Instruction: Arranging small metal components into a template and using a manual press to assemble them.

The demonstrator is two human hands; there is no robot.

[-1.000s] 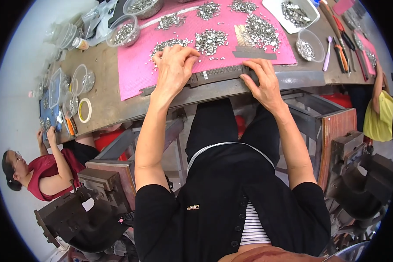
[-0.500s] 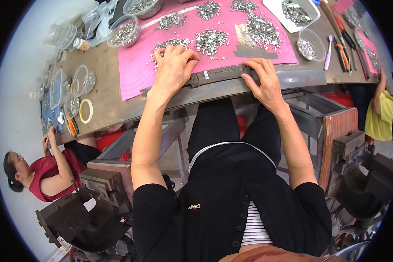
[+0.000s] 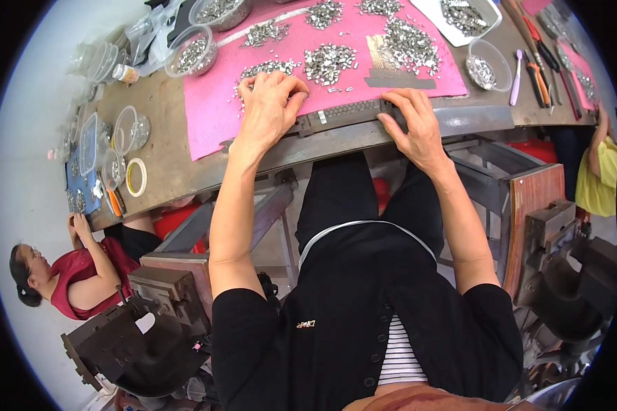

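Head view | 2 forearms reach forward | left hand: back up, fingers curled at small metal pieces, any hold cannot tell | right hand: thumb, fingers parted at right end of dark bar, grip firmness unclear | bar along pink mat's front edge, between hands

L hand approx. 11 o'clock, back up, L fingers curled; grip unclear. R hand approx. 2 o'clock, R fingers bent twd 10, thumb spread off index. L forearm angled twd 12–1, R forearm twd 11.
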